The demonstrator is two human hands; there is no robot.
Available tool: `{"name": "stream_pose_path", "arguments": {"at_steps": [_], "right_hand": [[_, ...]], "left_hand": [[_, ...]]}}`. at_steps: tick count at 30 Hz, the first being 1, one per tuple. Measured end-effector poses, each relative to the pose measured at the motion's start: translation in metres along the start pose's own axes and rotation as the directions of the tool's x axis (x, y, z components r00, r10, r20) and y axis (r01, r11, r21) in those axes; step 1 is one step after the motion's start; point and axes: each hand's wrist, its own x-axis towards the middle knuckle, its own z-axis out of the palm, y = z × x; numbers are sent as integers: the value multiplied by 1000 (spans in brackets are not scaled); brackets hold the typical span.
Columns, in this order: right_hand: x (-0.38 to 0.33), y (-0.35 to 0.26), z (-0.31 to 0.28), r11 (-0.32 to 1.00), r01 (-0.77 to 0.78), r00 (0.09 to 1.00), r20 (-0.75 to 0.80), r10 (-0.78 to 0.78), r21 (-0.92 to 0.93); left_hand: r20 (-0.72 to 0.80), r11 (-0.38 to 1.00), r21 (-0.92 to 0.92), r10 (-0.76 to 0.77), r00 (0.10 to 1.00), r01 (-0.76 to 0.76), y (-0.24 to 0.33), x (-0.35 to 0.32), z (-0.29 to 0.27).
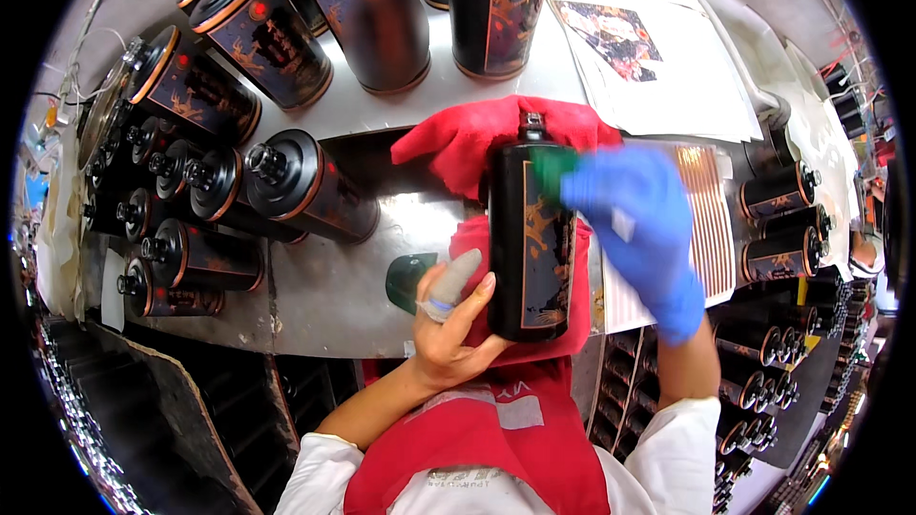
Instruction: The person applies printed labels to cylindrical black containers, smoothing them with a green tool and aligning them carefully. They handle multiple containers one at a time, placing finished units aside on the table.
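1. Right now the black bottle (530, 234) lies on its side on a red cloth (477, 138), on the metal bench (334, 286), neck pointing away from the person.
2. Left hand (456, 324) sits at the bottle's near end, bare, with a grey finger cot on one finger; fingers are curled against the bottle's left flank and base, bracing it, not a full wrap.
3. Right hand (641, 229) wears a blue glove and presses a small green pad (551, 164) onto the bottle's upper right shoulder; fingers are closed on the pad.
4. So the bottle lies between the two hands: left hand at its near-left end, right hand at its far-right side.
5. Judgement, doing this well: keep the left hand firm so the round bottle does not roll on the cloth, and rub with even pressure along the body, taking care over the gold print.
6. A dark green scrap (405, 277) lies on the bench just left of the bottle, near the left hand.
7. A sheet of striped labels (711, 219) lies right of the bottle, partly under the gloved hand.
8. More black bottles (305, 186) lie in rows to the left of the bottle, others stand beyond it, and more are stacked to its right.
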Motion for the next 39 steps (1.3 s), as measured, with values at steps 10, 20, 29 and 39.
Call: {"name": "stream_pose_path", "arguments": {"at_steps": [10, 20, 29, 39], "right_hand": [[2, -9, 1, 952, -235, 972, 36, 233, 198], [-92, -83, -17, 955, 58, 994, 68, -82, 291], [-290, 16, -65, -377, -475, -334, 234, 913, 795], [-299, 38, -63, -268, -634, -266, 121, 956, 726]], "left_hand": [[31, 1000, -6, -20, 999, 20, -1, -5, 1], [150, 913, -191, -336, 930, 361, -4, -8, 15], [206, 983, -32, -172, 963, 182, -4, -2, 21], [222, 989, 7, -146, 964, 149, 7, -1, 11]]}}
